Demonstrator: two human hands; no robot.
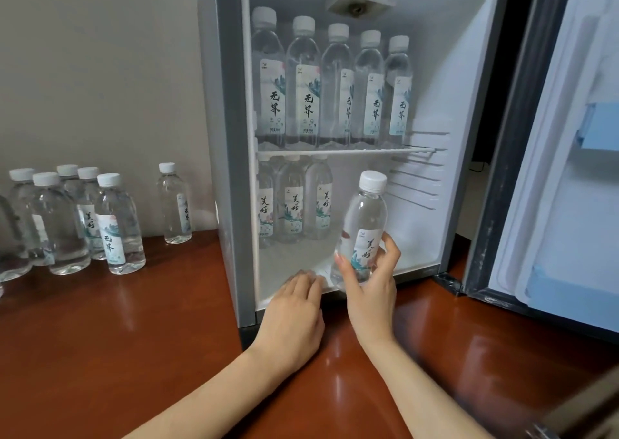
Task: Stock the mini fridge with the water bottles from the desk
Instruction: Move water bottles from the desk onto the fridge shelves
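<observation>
The mini fridge (231, 137) stands on the wooden desk (117, 331) with its door (569, 170) swung open to the right. Several water bottles (303, 83) line its upper wire shelf (345, 151). Three more bottles (293, 201) stand at the back left of the lower compartment. My right hand (370, 291) grips a white-capped water bottle (363, 217) by its lower half, upright, at the front of the lower compartment. My left hand (294, 314) rests with fingers on the fridge's bottom sill, holding nothing.
Several water bottles (117, 224) stand grouped on the desk at the far left by the wall. One single bottle (175, 204) stands apart, close to the fridge's left side. The open door blocks the right side.
</observation>
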